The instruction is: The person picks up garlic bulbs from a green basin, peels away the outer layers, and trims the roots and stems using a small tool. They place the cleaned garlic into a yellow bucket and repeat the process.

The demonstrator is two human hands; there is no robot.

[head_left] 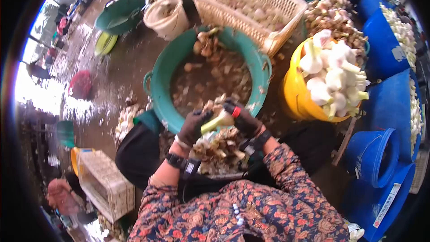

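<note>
Over the near rim of a large green tub (161, 94), my two gloved hands meet around a garlic bulb with a pale green stem (215, 123). My left hand (195, 127), in a dark glove, is closed on the stem side. My right hand (243, 118), with a red band on a finger, is closed at the bulb's other side. Brown water with loose peelings fills the tub. Below my hands, in my lap, lies a heap of unpeeled garlic and dry skins (221, 152).
A yellow bucket (293, 87) of white garlic stands right of the tub. Behind it are a cream crate (244, 15) and a white bucket (168, 22). Blue buckets (365, 152) line the right. Another crate (105, 186) is at lower left, near a person (62, 197).
</note>
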